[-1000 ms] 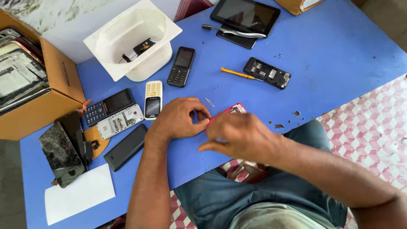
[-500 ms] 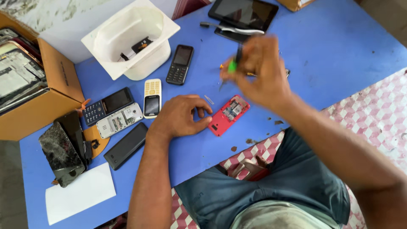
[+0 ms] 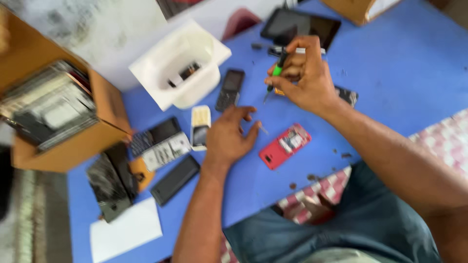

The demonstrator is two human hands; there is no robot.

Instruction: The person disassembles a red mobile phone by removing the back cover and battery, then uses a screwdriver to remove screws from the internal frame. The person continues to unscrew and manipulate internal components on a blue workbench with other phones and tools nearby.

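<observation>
- The small red phone with its back open (image 3: 285,145) lies flat on the blue table (image 3: 390,87), just right of the left hand (image 3: 229,136), whose fingers rest spread and hold nothing.
- The right hand (image 3: 304,75) pinches a slim green-handled screwdriver (image 3: 274,75), tip down; a steadier phone would suit bringing it in.
- Against a moment ago, the left hand sits further off the phone, and the right hand has drawn lower.

I see a matt blue worktop (image 3: 399,73) carrying a glossy red plastic phone shell (image 3: 284,146) and a smooth white plastic tub (image 3: 179,63). The box (image 3: 58,151) looks like plain brown cardboard, the white sheet (image 3: 126,229) like matt paper.
</observation>
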